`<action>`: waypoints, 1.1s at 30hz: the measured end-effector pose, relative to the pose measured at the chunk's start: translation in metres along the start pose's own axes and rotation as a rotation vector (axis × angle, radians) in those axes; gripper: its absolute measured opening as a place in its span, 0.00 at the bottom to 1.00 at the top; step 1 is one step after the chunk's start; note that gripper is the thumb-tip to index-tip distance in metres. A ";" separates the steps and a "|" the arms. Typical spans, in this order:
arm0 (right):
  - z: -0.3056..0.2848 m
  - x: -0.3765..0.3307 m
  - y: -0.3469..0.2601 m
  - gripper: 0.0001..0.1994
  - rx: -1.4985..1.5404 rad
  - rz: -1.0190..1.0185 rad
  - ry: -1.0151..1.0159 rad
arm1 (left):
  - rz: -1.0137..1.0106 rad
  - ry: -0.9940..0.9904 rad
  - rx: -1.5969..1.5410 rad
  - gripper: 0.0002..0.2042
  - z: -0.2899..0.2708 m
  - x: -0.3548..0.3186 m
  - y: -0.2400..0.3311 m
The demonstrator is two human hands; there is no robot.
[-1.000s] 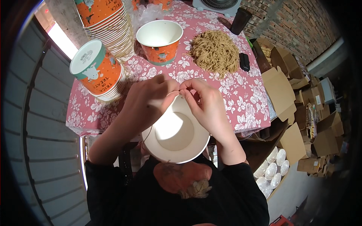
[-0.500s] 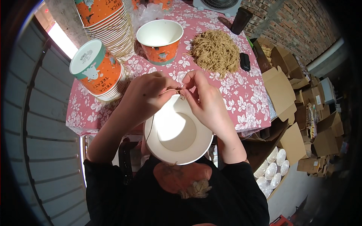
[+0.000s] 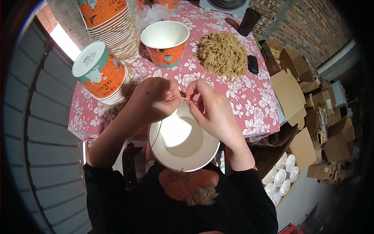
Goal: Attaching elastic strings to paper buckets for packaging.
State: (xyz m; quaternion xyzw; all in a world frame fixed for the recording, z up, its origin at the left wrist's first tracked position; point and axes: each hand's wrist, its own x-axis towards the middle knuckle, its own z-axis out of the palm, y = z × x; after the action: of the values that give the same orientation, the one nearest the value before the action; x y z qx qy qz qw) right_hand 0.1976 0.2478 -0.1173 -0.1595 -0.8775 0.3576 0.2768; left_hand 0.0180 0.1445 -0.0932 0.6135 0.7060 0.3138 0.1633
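Observation:
A white-lined paper bucket [image 3: 187, 160] sits mouth-up against me at the table's near edge. Above its far rim, my left hand [image 3: 157, 97] and my right hand [image 3: 208, 103] meet with fingertips pinched on a thin tan cord [image 3: 158, 134]. One length of the cord hangs down inside the bucket from my left hand. My fingers hide part of the cord and the bucket's far rim. Beyond my hands stands another orange bucket [image 3: 166, 56] with a white inside. A heap of tan cords [image 3: 222, 54] lies to its right.
Nested orange buckets [image 3: 113, 39] rise at the far left, with a shorter upside-down stack [image 3: 102, 76] before them. On the flowered tablecloth [image 3: 255, 113] lies a small black object [image 3: 253, 64]. A dark cup [image 3: 249, 21] and a fan [image 3: 226, 4] stand behind. Cardboard boxes [image 3: 288, 93] crowd the right.
Both hands have come slightly nearer to me, still pinching the cord. The cord's hanging length has shifted a little to the right. The bucket has barely moved.

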 end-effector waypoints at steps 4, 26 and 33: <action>0.000 -0.003 -0.001 0.06 -0.024 0.006 -0.005 | -0.078 -0.079 -0.285 0.07 0.001 0.004 -0.012; 0.002 -0.009 -0.002 0.06 0.025 -0.009 0.071 | -0.355 -0.261 -0.666 0.15 -0.007 -0.001 -0.014; 0.003 -0.010 -0.001 0.05 0.072 -0.066 0.102 | -0.174 -0.190 -0.602 0.11 0.003 -0.003 -0.023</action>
State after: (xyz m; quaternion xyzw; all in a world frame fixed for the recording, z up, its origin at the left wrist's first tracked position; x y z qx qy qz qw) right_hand 0.2034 0.2404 -0.1223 -0.1384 -0.8537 0.3711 0.3382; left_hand 0.0025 0.1415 -0.1102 0.5018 0.6129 0.4345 0.4287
